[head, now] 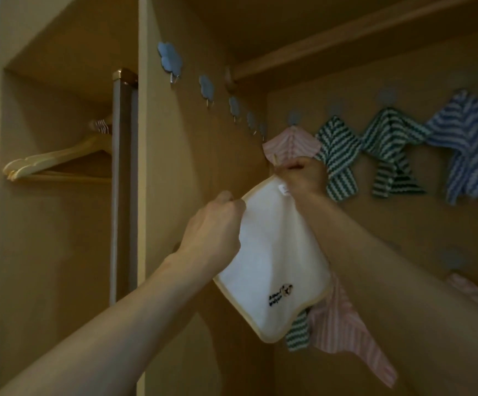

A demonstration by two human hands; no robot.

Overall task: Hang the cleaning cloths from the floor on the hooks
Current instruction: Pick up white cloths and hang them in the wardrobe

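White cloth (272, 252) (beige-edged, small dark print low down) hangs between both hands inside the wardrobe. Left hand (213, 224) pinches its left corner; right hand (303, 175) grips the top corner beside a pink striped cloth (290, 144) hung below cloud-shaped hooks (169, 57).

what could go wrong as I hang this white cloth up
The white cloth with beige trim is held only at its top edge, by the left hand and right hand, so it could slip. The right hand is close to the hung pink striped cloth and may knock it off its hook.
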